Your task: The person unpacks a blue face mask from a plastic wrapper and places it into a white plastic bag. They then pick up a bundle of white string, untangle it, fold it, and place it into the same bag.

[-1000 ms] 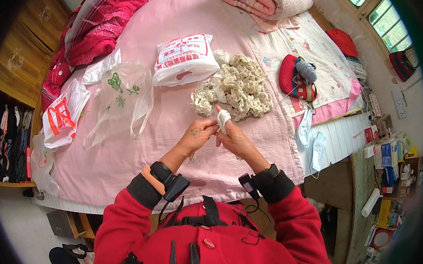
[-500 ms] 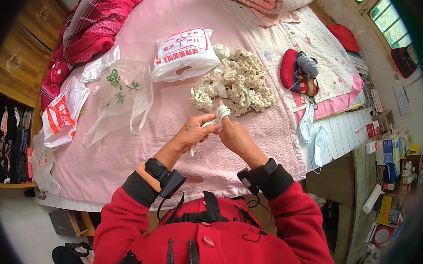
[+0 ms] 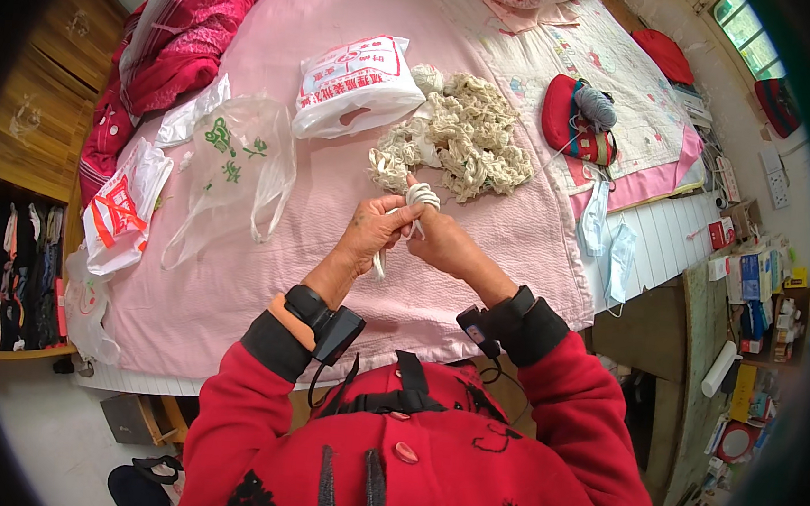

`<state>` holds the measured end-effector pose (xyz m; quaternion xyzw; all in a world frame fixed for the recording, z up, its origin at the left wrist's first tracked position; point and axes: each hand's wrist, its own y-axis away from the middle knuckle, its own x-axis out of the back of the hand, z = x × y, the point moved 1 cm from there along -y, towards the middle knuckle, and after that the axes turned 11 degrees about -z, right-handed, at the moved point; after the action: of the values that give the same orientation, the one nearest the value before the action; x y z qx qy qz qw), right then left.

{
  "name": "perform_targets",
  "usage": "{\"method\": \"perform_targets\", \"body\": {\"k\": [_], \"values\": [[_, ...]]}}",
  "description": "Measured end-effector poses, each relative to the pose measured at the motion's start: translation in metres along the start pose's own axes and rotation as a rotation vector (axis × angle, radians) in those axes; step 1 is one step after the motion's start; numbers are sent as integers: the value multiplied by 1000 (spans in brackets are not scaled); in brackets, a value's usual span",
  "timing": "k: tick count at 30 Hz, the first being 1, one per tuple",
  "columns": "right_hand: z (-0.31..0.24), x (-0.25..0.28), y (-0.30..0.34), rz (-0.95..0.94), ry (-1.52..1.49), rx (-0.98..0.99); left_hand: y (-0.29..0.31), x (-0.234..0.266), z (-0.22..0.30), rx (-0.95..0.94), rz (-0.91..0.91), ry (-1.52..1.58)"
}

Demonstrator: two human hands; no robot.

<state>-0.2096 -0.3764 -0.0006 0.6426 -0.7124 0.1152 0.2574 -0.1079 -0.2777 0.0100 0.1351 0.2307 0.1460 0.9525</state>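
Apparently, the left hand has its thumb and fingers pinched together on the white cord, while the right hand lends one raised digit, around which several loops of this cord sit; whether its other fingers are closed on something, I cannot tell. For tidy winding, I think, each loop should lie beside its neighbour, snug but not squeezing, and the end hanging below the left hand should be free of them. Just beyond the fingertips, on the pink cover, lies the crumpled cream pile, better not caught by the loops.
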Motion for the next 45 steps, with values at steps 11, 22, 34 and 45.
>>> {"method": "perform_targets", "body": {"k": [11,22,34,45], "values": [[-9,5,6,-16,17,-44,3,-6,-1,-226,161,-341],[0,13,7,-69,209,18,10,3,2,60,-133,117],[0,7,9,-58,548,-62,11,2,9,73,-83,-457],[-1,7,15,101,951,-26,10,8,-1,86,29,-624]]}}
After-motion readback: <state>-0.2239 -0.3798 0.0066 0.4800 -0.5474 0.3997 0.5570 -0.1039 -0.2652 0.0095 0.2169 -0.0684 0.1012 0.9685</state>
